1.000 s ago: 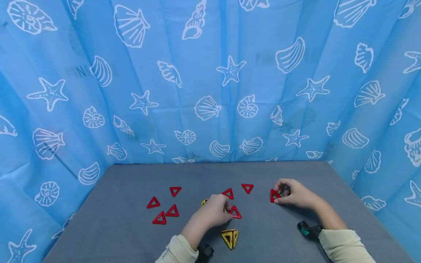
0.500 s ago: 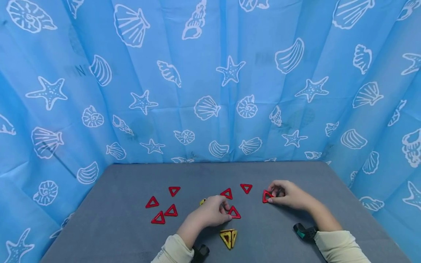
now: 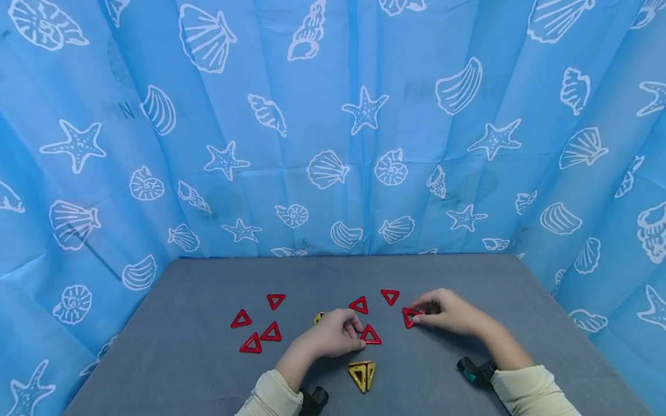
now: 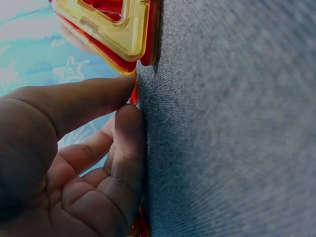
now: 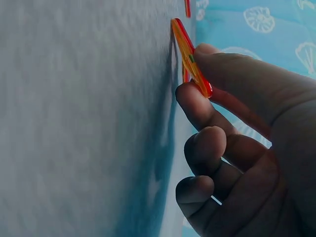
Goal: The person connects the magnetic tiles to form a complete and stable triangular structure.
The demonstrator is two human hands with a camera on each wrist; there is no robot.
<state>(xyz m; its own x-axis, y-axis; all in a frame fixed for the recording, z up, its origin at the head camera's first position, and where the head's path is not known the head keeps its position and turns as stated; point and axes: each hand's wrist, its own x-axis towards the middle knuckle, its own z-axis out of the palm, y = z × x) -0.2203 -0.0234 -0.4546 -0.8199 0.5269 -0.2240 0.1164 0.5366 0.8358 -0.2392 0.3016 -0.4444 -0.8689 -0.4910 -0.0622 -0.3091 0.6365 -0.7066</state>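
Note:
In the head view my left hand pinches the near left corner of a flat red triangular tile on the grey table. Its thumb and index finger meet at the tile's thin red edge in the left wrist view. My right hand holds another triangular tile, tilted, between thumb and fingers; the right wrist view shows this tile edge-on, red on one side and yellow-orange on the other. Just in front of my left hand are yellow triangular tiles set side by side.
Two loose red tiles lie beyond my left hand. Several more red tiles are spread at the left. A small yellow piece shows partly behind my left hand. A blue shell-print curtain borders the table.
My right hand has moved left and slightly nearer with its red tile, toward the tile at my left hand. My left hand has stayed nearly in place.

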